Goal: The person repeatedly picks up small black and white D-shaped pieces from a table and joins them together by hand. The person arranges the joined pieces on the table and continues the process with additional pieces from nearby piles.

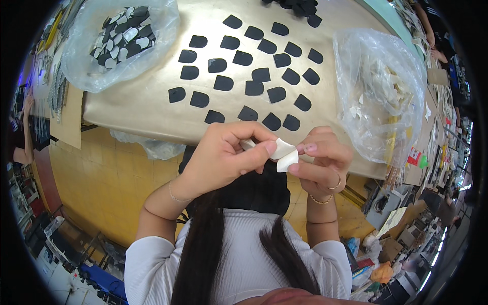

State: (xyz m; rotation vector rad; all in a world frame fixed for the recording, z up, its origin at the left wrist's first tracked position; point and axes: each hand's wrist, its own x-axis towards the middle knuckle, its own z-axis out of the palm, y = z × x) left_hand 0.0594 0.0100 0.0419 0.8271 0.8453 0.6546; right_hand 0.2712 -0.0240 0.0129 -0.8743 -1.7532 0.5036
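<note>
Just in front of the table's near edge, my left hand (223,152) pinches a small white piece (285,152) between thumb and forefinger. The piece looks thin and bent, with one flap curling down. My right hand (324,158) is closed at its right edge, thumb and fingertips on the curled part. Whether it is one folded sheet or two layers cannot be made out. Beyond my hands, many black pieces (277,94), each with one rounded end, lie spread over the table (137,109). Two of them overlap near the middle.
An open clear bag (84,71) of black and white pieces stands at the far left. Another clear bag (353,101) with pale scraps lies on the right. A dark pile (297,7) sits at the far edge. Other people's arms (23,145) show at the sides.
</note>
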